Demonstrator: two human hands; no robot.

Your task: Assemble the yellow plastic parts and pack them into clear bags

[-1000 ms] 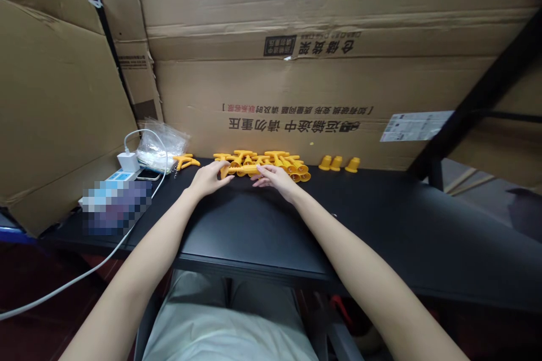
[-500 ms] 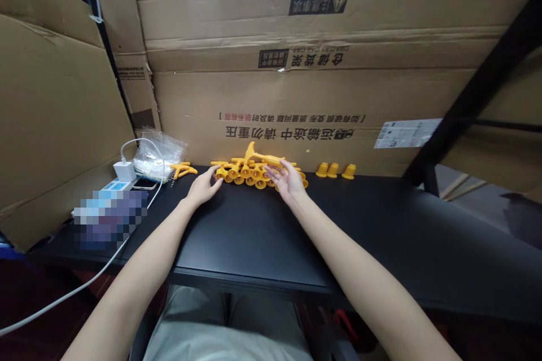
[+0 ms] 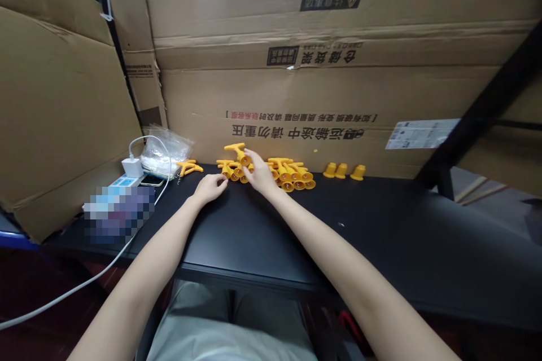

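My right hand [image 3: 259, 176] grips a yellow T-handled corkscrew [image 3: 237, 152], its bell-shaped cap facing me, just above the left part of the pile. Below and around it lies a stacked pile of yellow corkscrews [image 3: 288, 175], handles toward the cardboard and open bells toward me. Metal spirals show inside some bells. At the pile's front left corner, my left hand [image 3: 209, 189] rests on the table, fingers loosely curled with a gap to the thumb and nothing visible between them. My right hand hides the middle of the pile.
Three yellow bell caps [image 3: 341, 171] stand to the right. On the left are loose yellow corkscrew handles [image 3: 188, 167], a clear plastic bag [image 3: 167, 149], a white charger [image 3: 132, 167], a phone [image 3: 151, 181] and a white cable [image 3: 122, 245]. A cardboard sheet [image 3: 271, 90] backs the black table [image 3: 262, 237].
My right hand has moved left with the corkscrew and turned its bell toward me. My left hand has drawn slightly down toward the table, its fingers curling more.
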